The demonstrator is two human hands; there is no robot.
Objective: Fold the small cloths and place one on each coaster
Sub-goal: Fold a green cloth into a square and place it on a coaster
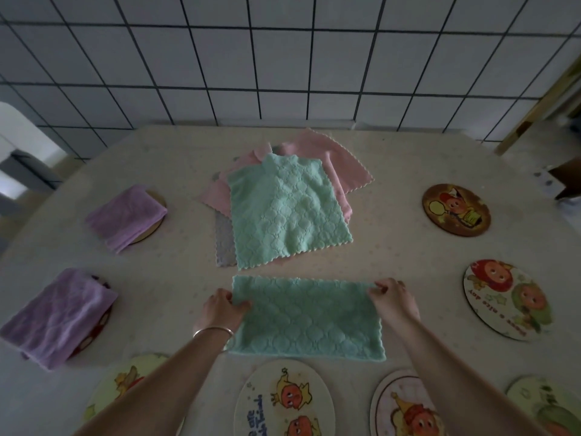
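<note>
A green cloth (306, 319), folded in half into a wide rectangle, lies on the table in front of me. My left hand (221, 309) pinches its far left corner and my right hand (393, 298) pinches its far right corner. Beyond it sits a pile of unfolded cloths: a green one (286, 212) on top, pink ones (330, 155) and a grey one (224, 243) beneath. Two folded purple cloths (127, 217) (59, 316) lie on coasters at the left. Bare cartoon coasters lie at the right (456, 209) (507, 298) and along the near edge (284, 401) (405, 407).
The table (393, 247) has a pale speckled cover and stands against a white tiled wall (283, 58). More coasters lie at the near left (125, 385) and near right (547, 404). A brown object (567, 180) sits at the far right edge.
</note>
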